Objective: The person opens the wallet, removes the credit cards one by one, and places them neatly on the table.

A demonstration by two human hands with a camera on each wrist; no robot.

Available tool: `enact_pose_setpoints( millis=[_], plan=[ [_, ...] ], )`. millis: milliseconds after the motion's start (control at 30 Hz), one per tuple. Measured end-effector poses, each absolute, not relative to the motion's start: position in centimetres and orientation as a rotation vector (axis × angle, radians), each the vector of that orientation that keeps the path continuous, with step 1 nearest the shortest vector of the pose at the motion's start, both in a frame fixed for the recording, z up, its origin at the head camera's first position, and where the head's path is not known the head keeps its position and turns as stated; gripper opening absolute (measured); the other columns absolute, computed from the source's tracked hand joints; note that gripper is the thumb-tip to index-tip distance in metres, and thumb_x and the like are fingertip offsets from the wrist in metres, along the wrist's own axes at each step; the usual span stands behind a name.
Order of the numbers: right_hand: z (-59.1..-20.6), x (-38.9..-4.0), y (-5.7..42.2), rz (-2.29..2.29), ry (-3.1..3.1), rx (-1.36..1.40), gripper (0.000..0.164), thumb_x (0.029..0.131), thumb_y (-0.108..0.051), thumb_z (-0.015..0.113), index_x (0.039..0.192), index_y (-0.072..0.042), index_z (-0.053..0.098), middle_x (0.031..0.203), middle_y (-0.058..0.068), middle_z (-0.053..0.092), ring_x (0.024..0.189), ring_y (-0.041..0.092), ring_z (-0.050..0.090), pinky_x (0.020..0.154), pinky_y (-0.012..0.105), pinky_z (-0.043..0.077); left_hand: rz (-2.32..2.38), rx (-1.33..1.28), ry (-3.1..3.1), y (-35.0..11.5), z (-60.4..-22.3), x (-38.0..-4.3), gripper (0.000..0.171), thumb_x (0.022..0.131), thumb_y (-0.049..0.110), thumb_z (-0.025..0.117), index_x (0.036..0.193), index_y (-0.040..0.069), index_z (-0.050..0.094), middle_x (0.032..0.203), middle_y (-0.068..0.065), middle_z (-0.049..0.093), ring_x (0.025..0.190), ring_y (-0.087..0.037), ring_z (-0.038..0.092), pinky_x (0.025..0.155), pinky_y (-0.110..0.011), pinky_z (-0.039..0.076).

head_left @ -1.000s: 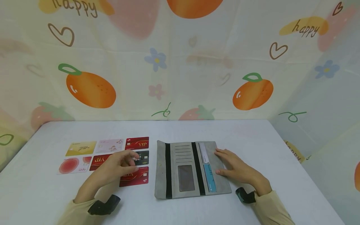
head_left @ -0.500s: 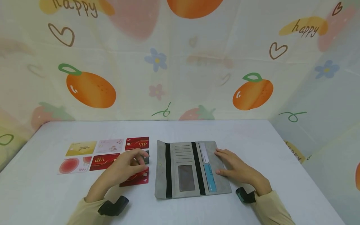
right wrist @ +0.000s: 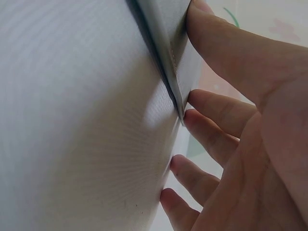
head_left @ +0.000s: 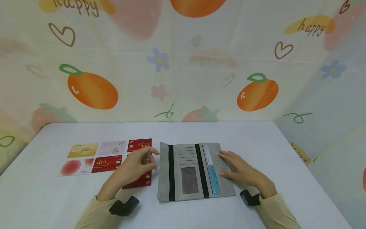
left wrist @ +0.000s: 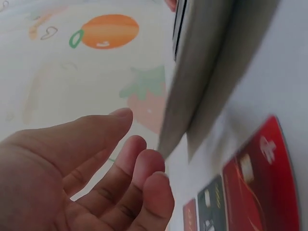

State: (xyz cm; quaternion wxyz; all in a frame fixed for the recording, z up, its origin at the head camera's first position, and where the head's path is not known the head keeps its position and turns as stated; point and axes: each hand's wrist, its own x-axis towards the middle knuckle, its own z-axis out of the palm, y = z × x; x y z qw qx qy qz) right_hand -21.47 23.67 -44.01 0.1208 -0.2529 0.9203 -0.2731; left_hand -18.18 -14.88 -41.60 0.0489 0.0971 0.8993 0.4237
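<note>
A grey wallet [head_left: 163, 187] with black bands lies spread out at the middle of the table. Its right part holds a white card [head_left: 207, 155] and a blue card [head_left: 213, 180] in slots. My left hand [head_left: 132, 168] hovers by the wallet's left edge, fingers loosely bent, nothing between them. Under it, a red card [head_left: 138, 182] is partly covered; in the left wrist view a dark card [left wrist: 211, 202] shows beside that one. The fingers of my right hand [head_left: 241, 171] rest on the wallet's right edge, spread and fairly straight.
Left of the wallet lie several cards in rows: a gold card [head_left: 83, 150], a pale pink card [head_left: 112, 147], a red VIP card [head_left: 107, 163] and a card with pink circles [head_left: 76, 167]. A printed cloth [head_left: 183, 76] hangs behind the white table [head_left: 183, 216].
My left hand has moved right, from over the dark card to the wallet's left edge, uncovering the red VIP card. The right hand and the wallet have stayed put.
</note>
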Motion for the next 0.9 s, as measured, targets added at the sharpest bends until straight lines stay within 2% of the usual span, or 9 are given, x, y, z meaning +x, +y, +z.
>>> enact_pose_setpoints(
  millis=[200,400,900],
  plan=[
    [-44.1,-21.5,23.8,-0.800,2.688,-0.734,0.075,0.091,-0.037,0.069,0.148,0.002,0.039,0.157,0.024,0.033,0.145,0.052,0.022,0.111,0.070,0.024,1.355,0.316,2.694,-13.5,-41.0,-18.5,0.034,0.088,0.014,0.073,0.121,0.010,0.063,0.091,-0.004,0.064,0.078,-0.016,0.057,0.066,-0.024,0.051],
    [-44.1,-21.6,23.7,-0.801,2.686,-0.738,0.076,0.091,-0.037,0.070,0.148,0.002,0.039,0.157,0.024,0.034,0.145,0.052,0.021,0.111,0.070,0.023,1.344,0.335,2.684,-11.8,-40.8,-18.9,0.032,0.089,0.013,0.072,0.120,0.010,0.063,0.089,-0.002,0.062,0.082,-0.016,0.057,0.069,-0.025,0.050],
    [-44.2,-21.7,23.6,-0.801,2.693,-0.742,0.074,0.091,-0.035,0.070,0.147,0.004,0.040,0.155,0.026,0.034,0.144,0.054,0.022,0.111,0.070,0.023,1.390,0.460,2.632,-8.3,-41.4,-20.0,0.029,0.093,0.010,0.067,0.121,0.003,0.063,0.083,-0.003,0.060,0.071,-0.013,0.053,0.061,-0.023,0.045]
  ],
)
